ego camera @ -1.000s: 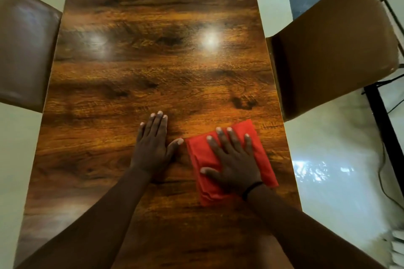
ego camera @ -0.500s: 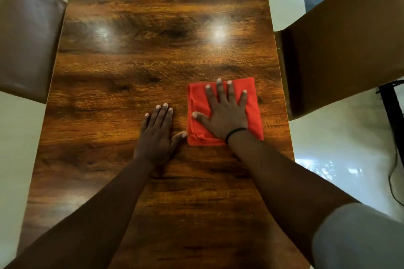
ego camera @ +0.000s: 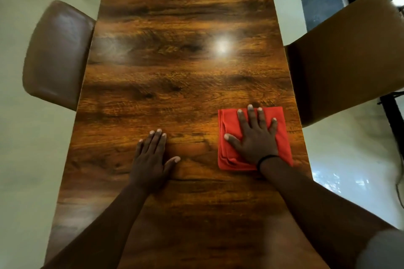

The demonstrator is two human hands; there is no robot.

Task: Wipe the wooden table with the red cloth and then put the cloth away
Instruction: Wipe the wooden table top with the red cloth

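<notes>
Red cloth (ego camera: 282, 135) folded, long axis along table (ego camera: 175, 85); right hand (ego camera: 254, 140) flat atop.

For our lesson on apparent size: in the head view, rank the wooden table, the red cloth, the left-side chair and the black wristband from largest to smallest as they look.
1. wooden table
2. left-side chair
3. red cloth, partly covered by the right hand
4. black wristband

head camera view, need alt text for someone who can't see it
A person's right hand presses a folded red cloth flat on a glossy wooden table near its right edge. The left hand rests flat on bare wood; a brown chair stands at each side.
</notes>
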